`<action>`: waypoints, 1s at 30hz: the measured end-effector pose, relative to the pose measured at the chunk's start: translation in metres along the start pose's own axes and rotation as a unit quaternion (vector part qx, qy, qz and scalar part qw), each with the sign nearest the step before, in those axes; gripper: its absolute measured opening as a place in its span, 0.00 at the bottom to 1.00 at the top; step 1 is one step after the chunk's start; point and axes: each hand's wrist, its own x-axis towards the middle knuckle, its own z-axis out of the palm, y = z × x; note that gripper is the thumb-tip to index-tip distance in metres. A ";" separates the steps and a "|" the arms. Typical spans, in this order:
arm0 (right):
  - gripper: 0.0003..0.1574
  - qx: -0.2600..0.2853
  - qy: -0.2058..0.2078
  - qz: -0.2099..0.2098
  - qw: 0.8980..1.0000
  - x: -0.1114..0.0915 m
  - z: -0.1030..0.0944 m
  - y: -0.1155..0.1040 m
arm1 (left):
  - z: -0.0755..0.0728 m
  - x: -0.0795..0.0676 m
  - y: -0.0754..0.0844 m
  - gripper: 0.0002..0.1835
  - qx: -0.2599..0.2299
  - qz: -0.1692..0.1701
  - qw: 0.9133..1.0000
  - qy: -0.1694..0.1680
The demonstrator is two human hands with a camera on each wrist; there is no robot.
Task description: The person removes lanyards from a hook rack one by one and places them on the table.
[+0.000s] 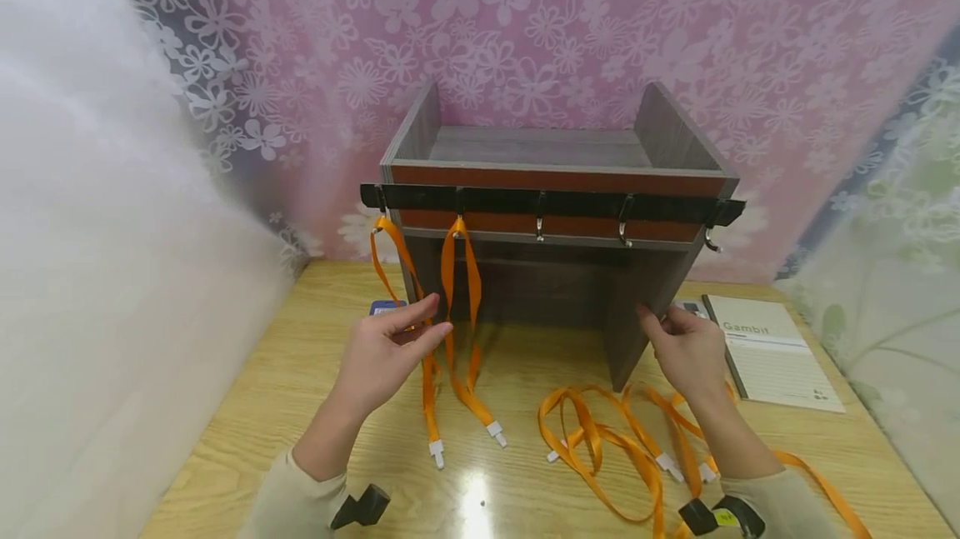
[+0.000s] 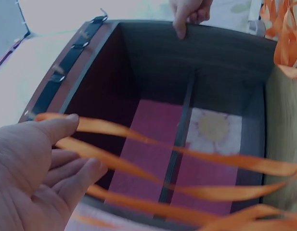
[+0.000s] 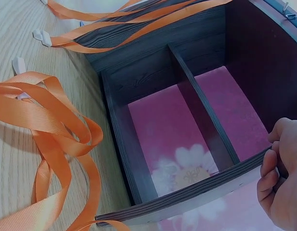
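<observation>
A dark wooden shelf unit (image 1: 540, 289) stands at the back, with a black hook rail (image 1: 577, 203) across its front. Two orange lanyards hang from the two leftmost hooks: the outer lanyard (image 1: 428, 389) and the inner lanyard (image 1: 473, 356), each ending in a white clip. My left hand (image 1: 378, 360) is beside these straps, thumb and fingers apart, overlapping the outer one in the head view. On the other side, my right hand (image 1: 686, 347) pinches the front edge of the shelf's right side panel (image 3: 196, 188) between thumb and fingers. The remaining three hooks carry nothing.
A heap of loose orange lanyards (image 1: 651, 472) lies on the wooden table (image 1: 247, 439) at the front right. A notebook (image 1: 780, 351) rests at the right edge. Behind the left hand, a small blue object (image 1: 386, 306) shows. Floral cloth (image 1: 510, 31) covers the back wall.
</observation>
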 end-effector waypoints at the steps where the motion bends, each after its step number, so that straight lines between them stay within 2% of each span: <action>1: 0.30 0.000 -0.002 0.004 1.000 0.000 0.000 0.000 | 0.004 0.003 0.001 0.24 0.009 0.001 1.000 0.004; 8: 0.30 -0.010 -0.016 0.031 0.999 -0.002 -0.001 -0.004 | 0.032 0.019 0.002 0.25 0.049 0.018 0.995 0.088; 14: 0.27 0.000 -0.015 0.021 1.000 -0.003 -0.001 -0.004 | 0.048 0.023 0.007 0.26 0.074 0.025 0.987 0.139; 19: 0.25 0.005 -0.007 0.007 1.000 -0.001 0.000 -0.001 | 0.056 0.029 0.006 0.22 0.046 0.018 0.990 0.134; 24: 0.25 0.010 -0.001 0.017 1.000 -0.002 0.000 0.001 | 0.061 0.036 0.001 0.17 -0.002 0.010 0.992 0.123; 30: 0.28 0.019 -0.003 0.030 0.999 -0.001 0.001 0.004 | 0.062 0.042 -0.006 0.07 -0.011 0.023 0.993 0.115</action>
